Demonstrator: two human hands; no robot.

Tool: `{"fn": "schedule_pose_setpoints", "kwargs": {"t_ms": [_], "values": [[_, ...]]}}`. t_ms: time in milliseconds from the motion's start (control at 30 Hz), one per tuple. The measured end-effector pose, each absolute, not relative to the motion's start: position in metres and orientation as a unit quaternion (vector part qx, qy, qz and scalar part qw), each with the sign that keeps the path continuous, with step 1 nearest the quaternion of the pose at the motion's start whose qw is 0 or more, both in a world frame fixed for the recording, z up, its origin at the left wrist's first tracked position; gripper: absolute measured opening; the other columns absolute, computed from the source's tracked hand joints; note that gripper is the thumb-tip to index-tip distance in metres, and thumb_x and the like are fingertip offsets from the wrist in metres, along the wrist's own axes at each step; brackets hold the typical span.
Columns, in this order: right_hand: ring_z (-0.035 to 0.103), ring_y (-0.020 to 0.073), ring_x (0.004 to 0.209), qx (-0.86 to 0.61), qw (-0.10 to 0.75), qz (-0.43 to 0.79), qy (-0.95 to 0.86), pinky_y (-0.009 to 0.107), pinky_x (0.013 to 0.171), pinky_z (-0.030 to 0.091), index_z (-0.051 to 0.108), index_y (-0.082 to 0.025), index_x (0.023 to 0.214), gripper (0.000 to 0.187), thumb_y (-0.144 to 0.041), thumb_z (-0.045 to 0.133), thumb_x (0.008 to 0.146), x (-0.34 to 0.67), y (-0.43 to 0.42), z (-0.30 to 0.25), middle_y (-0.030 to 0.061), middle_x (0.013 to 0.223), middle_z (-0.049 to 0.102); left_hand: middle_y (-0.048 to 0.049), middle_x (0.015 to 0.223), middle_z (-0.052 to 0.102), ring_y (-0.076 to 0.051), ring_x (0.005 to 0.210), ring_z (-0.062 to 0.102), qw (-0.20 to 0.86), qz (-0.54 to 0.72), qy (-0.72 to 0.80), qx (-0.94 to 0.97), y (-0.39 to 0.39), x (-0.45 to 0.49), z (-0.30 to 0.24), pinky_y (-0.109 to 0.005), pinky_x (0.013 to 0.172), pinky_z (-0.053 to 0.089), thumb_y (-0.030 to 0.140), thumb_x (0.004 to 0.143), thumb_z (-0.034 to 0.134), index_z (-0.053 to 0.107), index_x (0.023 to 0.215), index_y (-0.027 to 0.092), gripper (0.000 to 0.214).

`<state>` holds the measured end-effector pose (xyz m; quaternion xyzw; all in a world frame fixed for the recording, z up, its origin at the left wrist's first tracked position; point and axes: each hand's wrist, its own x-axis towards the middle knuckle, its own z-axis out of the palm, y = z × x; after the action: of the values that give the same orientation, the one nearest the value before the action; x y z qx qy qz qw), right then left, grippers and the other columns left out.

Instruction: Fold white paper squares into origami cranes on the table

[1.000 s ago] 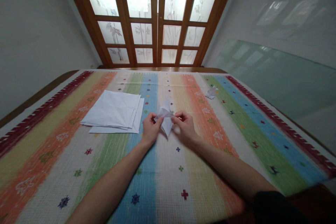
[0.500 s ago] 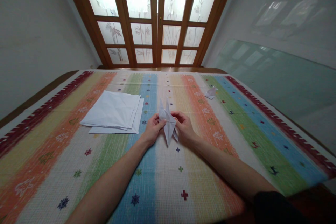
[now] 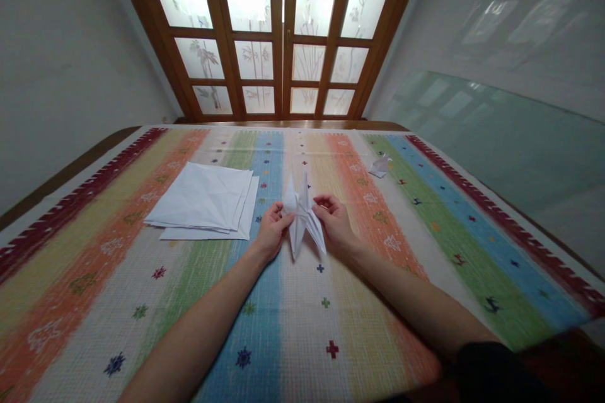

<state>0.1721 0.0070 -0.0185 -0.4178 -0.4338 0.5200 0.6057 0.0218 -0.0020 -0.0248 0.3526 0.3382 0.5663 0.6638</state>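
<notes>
Currently pinching folded paper (image 3: 296, 232) in closed fingers of left hand (image 3: 271, 231) and right hand (image 3: 336, 224), about midway between side edges of the table (image 3: 113, 140). Holding it right of stacked sheets (image 3: 203, 198).

the striped tablecloth (image 3: 305, 327) bears white sheets (image 3: 203, 198) and a small folded paper (image 3: 379, 167).

Bright frosted panes (image 3: 315, 9) in wooden doors (image 3: 288, 69), pale walls (image 3: 61, 63)
</notes>
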Motion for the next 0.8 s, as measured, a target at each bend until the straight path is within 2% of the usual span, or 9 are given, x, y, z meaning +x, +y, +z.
{"fn": "schedule_pose_setpoints", "kwargs": {"t_ms": [133, 267, 367, 467, 533, 633, 800], "values": [[0.051, 0.0125, 0.061, -0.422, 0.622, 0.507, -0.423, 0.027, 0.059, 0.043, 0.058, -0.023, 0.081, 0.029, -0.034, 0.076, 0.062, 0.178, 0.014, -0.021, -0.0041, 0.069, 0.055, 0.0019, 0.079, 0.066, -0.013, 0.065, 0.063, 0.625, 0.589, 0.38, 0.344, 0.003, 0.022, -0.029, -0.029, 0.068, 0.05, 0.037, 0.058, 0.082, 0.048, 0.095, 0.02, 0.053], [0.052, 0.013, 0.062, -0.428, 0.625, 0.499, -0.422, 0.027, 0.06, 0.043, 0.057, -0.023, 0.078, 0.025, -0.032, 0.075, 0.063, 0.178, 0.015, -0.022, -0.0033, 0.07, 0.056, 0.0003, 0.085, 0.063, -0.013, 0.064, 0.06, 0.528, 0.602, 0.431, 0.416, 0.004, 0.02, -0.03, -0.027, 0.062, 0.047, 0.038, 0.07, 0.073, 0.05, 0.11, 0.022, 0.049], [0.052, 0.0135, 0.061, -0.45, 0.635, 0.477, -0.409, 0.027, 0.058, 0.043, 0.057, -0.022, 0.075, 0.024, -0.032, 0.074, 0.062, 0.176, 0.013, -0.022, -0.0025, 0.068, 0.058, -0.007, 0.106, 0.059, -0.018, 0.086, 0.061, 0.356, 0.603, 0.481, 0.527, -0.003, 0.018, -0.025, -0.03, 0.072, 0.048, 0.038, 0.076, 0.068, 0.06, 0.11, 0.022, 0.038], [0.052, 0.0136, 0.059, -0.464, 0.639, 0.451, -0.416, 0.027, 0.056, 0.043, 0.057, -0.022, 0.076, 0.022, -0.032, 0.073, 0.064, 0.173, 0.008, -0.02, -0.0028, 0.066, 0.057, -0.0108, 0.119, 0.056, -0.026, 0.11, 0.053, 0.249, 0.58, 0.481, 0.609, -0.011, 0.018, -0.018, -0.037, 0.088, 0.045, 0.043, 0.072, 0.073, 0.066, 0.102, 0.021, 0.037], [0.054, 0.0138, 0.062, -0.457, 0.635, 0.439, -0.443, 0.028, 0.059, 0.045, 0.057, -0.023, 0.079, 0.024, -0.031, 0.074, 0.065, 0.171, 0.004, -0.018, -0.0025, 0.07, 0.058, -0.0093, 0.107, 0.061, -0.025, 0.102, 0.056, 0.274, 0.561, 0.462, 0.63, -0.014, 0.02, -0.015, -0.036, 0.085, 0.045, 0.046, 0.068, 0.076, 0.066, 0.099, 0.02, 0.041], [0.057, 0.0149, 0.07, -0.431, 0.62, 0.446, -0.481, 0.029, 0.066, 0.048, 0.059, -0.024, 0.084, 0.028, -0.031, 0.077, 0.064, 0.169, -0.001, -0.015, -0.001, 0.076, 0.061, -0.0033, 0.083, 0.064, -0.019, 0.077, 0.059, 0.385, 0.541, 0.447, 0.6, -0.013, 0.024, -0.017, -0.03, 0.071, 0.046, 0.046, 0.069, 0.075, 0.065, 0.091, 0.018, 0.037], [0.059, 0.0165, 0.073, -0.404, 0.574, 0.465, -0.54, 0.03, 0.068, 0.049, 0.061, -0.024, 0.084, 0.025, -0.036, 0.076, 0.069, 0.17, -0.002, -0.017, 0.0008, 0.077, 0.063, -0.0007, 0.07, 0.065, -0.015, 0.061, 0.056, 0.499, 0.571, 0.441, 0.48, -0.003, 0.023, -0.025, -0.025, 0.058, 0.044, 0.052, 0.076, 0.066, 0.066, 0.082, 0.016, 0.037]]}}
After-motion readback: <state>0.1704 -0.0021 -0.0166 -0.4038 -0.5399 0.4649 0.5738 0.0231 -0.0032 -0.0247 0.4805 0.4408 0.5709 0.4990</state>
